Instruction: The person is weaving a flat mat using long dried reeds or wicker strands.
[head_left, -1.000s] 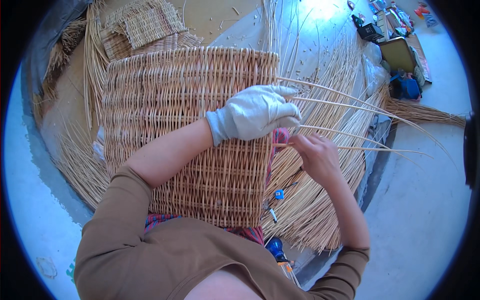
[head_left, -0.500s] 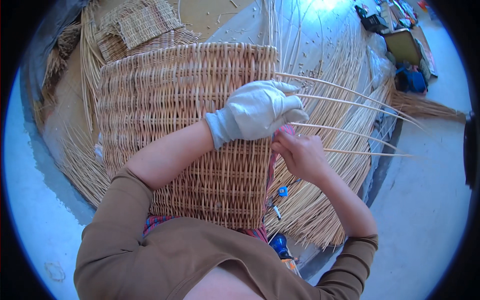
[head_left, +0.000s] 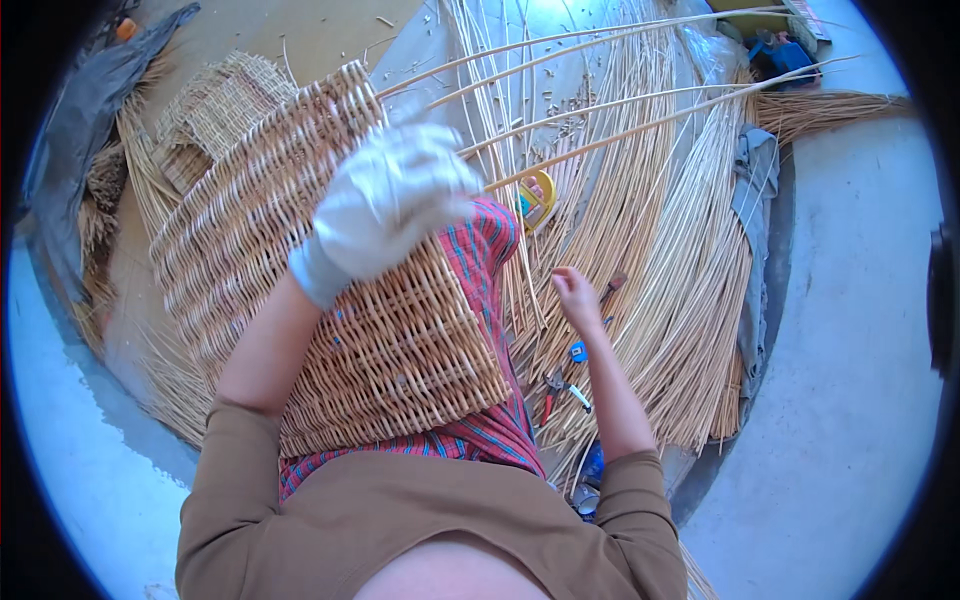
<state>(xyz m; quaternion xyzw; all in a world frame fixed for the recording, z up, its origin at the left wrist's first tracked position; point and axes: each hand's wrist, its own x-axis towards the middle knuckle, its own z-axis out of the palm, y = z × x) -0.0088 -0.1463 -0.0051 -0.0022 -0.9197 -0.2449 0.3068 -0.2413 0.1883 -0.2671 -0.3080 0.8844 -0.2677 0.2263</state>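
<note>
I observe the gloved left hand (head_left: 395,200), motion-blurred, over the wicker panel (head_left: 400,350) with 4 protruding rods (head_left: 560,159); I cannot tell its grip. The bare right hand (head_left: 577,297) is partly curled, contents indiscernible.

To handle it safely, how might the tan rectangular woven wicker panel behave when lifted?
The panel seems likely to be fairly stiff, given its dense weave. The long, thin tan rods jutting from one edge would probably sway, since they curve.
</note>
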